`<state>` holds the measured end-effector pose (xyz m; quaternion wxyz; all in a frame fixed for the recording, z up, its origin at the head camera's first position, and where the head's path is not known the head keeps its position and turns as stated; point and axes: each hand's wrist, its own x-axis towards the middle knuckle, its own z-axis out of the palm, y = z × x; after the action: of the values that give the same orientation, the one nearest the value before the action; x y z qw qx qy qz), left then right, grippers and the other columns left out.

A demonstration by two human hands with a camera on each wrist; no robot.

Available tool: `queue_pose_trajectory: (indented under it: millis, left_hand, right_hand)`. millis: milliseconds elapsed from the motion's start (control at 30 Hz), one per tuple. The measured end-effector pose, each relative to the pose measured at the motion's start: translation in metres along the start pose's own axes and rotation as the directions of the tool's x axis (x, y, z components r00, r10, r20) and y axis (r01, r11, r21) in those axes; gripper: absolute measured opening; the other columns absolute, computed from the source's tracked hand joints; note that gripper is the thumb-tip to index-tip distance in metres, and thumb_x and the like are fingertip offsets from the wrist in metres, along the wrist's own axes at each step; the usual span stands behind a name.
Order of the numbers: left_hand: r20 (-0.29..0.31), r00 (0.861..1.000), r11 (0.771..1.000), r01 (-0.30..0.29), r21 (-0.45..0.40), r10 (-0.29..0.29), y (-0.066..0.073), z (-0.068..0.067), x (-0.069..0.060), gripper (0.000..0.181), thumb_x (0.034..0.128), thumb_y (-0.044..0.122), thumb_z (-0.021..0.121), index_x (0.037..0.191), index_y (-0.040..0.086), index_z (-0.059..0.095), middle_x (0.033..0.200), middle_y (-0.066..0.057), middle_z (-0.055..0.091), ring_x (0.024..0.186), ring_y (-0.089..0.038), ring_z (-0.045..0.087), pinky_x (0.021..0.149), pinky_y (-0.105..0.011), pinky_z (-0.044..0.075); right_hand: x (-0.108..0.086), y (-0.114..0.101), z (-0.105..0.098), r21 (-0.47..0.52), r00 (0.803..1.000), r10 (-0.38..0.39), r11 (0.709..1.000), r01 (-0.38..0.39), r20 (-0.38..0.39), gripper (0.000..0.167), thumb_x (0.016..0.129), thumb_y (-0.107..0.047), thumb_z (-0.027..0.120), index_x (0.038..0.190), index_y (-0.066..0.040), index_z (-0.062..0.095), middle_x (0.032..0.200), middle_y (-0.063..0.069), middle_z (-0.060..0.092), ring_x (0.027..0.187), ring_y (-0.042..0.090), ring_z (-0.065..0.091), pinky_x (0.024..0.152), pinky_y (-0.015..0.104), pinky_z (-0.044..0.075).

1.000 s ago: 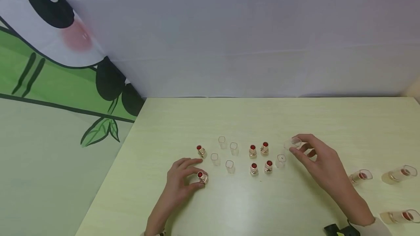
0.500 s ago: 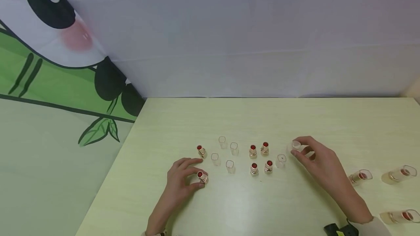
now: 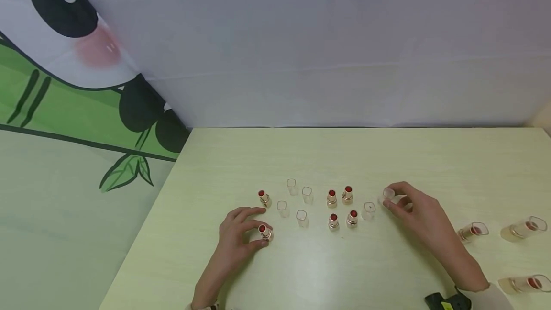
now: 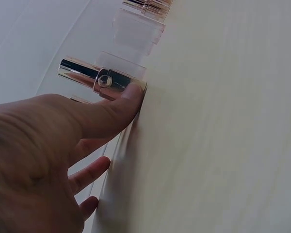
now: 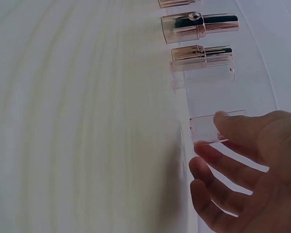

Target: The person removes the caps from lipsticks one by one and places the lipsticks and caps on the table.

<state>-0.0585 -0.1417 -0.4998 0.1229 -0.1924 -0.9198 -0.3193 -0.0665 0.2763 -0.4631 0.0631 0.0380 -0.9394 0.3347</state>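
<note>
Lipstick (image 3: 265, 233) fills narrow left grip (image 3: 235, 234); right grip (image 3: 423, 214) pinches clear cap (image 5: 202, 129).

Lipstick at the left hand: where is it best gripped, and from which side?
Likely pinched low on its wide base, from the left, as the left hand does: the lipstick stands upright, its neck is narrower, and clear caps stand to its right.
</note>
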Motion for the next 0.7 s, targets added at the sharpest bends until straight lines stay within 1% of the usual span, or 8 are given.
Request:
queue_pose_trajectory:
  millis: [133, 200, 267, 400, 700]
  left_hand:
    - [0.006, 1.000, 1.000, 0.002, 0.002, -0.002, 0.0006, -0.0004, 0.0001, 0.037, 0.0620, 0.011, 0.097, 0.090, 0.026, 0.080, 0.129, -0.001, 0.072, 0.127, -0.033, 0.053, 0.100, -0.063, 0.038]
    - [0.012, 1.000, 1.000, 0.011, 0.000, -0.011, 0.0007, -0.0007, 0.0000, 0.037, 0.0623, 0.011, 0.097, 0.091, 0.027, 0.080, 0.129, -0.001, 0.072, 0.128, -0.033, 0.053, 0.101, -0.063, 0.037]
    - [0.018, 1.000, 1.000, 0.017, 0.001, -0.017, 0.0010, -0.0011, 0.0000, 0.038, 0.0631, 0.011, 0.097, 0.091, 0.030, 0.079, 0.129, 0.000, 0.072, 0.128, -0.032, 0.053, 0.101, -0.064, 0.037]
    - [0.036, 0.998, 0.999, 0.042, -0.008, -0.041, 0.0024, -0.0024, 0.0005, 0.039, 0.0649, 0.010, 0.097, 0.092, 0.033, 0.079, 0.130, 0.003, 0.071, 0.128, -0.031, 0.053, 0.102, -0.065, 0.036]
    - [0.064, 0.996, 0.998, 0.061, -0.021, -0.060, 0.0023, -0.0027, 0.0009, 0.043, 0.0663, 0.009, 0.096, 0.096, 0.034, 0.078, 0.133, 0.003, 0.070, 0.129, -0.031, 0.051, 0.102, -0.067, 0.035]
  right_hand:
    - [0.0003, 0.0027, 0.0019, -0.006, 1.000, -0.019, 1.000, 0.019, 0.013, 0.026, 0.096, -0.017, 0.075, 0.120, -0.013, 0.066, 0.111, 0.010, 0.075, 0.082, 0.013, 0.065, 0.069, 0.027, 0.047]
    - [0.0003, 0.0034, 0.0027, -0.010, 1.000, -0.019, 1.000, 0.019, 0.022, 0.027, 0.095, -0.015, 0.076, 0.120, -0.013, 0.067, 0.109, 0.008, 0.075, 0.081, 0.012, 0.063, 0.069, 0.026, 0.047]
    - [0.0010, 0.0044, 0.0035, -0.005, 0.999, -0.015, 1.000, 0.015, 0.035, 0.028, 0.095, -0.015, 0.076, 0.121, -0.011, 0.067, 0.107, 0.009, 0.075, 0.081, 0.013, 0.063, 0.068, 0.027, 0.046]
    - [0.0010, 0.0041, 0.0046, -0.001, 0.999, -0.006, 1.000, 0.006, 0.050, 0.029, 0.095, -0.014, 0.076, 0.122, -0.009, 0.067, 0.110, 0.011, 0.075, 0.083, 0.016, 0.063, 0.069, 0.028, 0.047]
    - [0.0006, 0.0050, 0.0061, 0.002, 0.999, -0.011, 1.000, 0.011, 0.047, 0.030, 0.094, -0.013, 0.078, 0.121, -0.008, 0.066, 0.111, 0.011, 0.074, 0.083, 0.015, 0.061, 0.068, 0.027, 0.046]
